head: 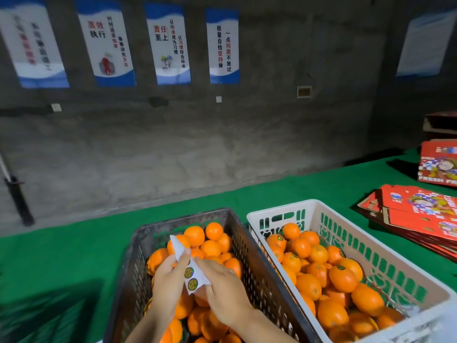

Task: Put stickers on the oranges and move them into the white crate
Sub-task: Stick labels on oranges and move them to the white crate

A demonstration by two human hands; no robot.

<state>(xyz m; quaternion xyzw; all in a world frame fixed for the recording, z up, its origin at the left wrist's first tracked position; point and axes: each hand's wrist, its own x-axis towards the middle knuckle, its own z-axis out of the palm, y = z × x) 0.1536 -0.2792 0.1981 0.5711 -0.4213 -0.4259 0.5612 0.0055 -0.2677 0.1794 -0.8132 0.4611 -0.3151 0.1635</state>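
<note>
A dark crate (244, 246) in front of me is piled with several plain oranges (195, 235). Over it my left hand (168, 283) pinches a white sticker strip (191, 277) that carries round green-and-gold stickers. My right hand (223, 290) meets the strip from the right, its fingers on the strip's lower edge. To the right stands the white crate (361, 240), holding several oranges (342, 277), some with a sticker on top.
Both crates sit on a green cloth-covered table (74, 253). Flattened red cartons (420, 214) lie stacked at the right, with a red box (437, 163) behind them. A grey wall with posters (222, 45) rises beyond the table.
</note>
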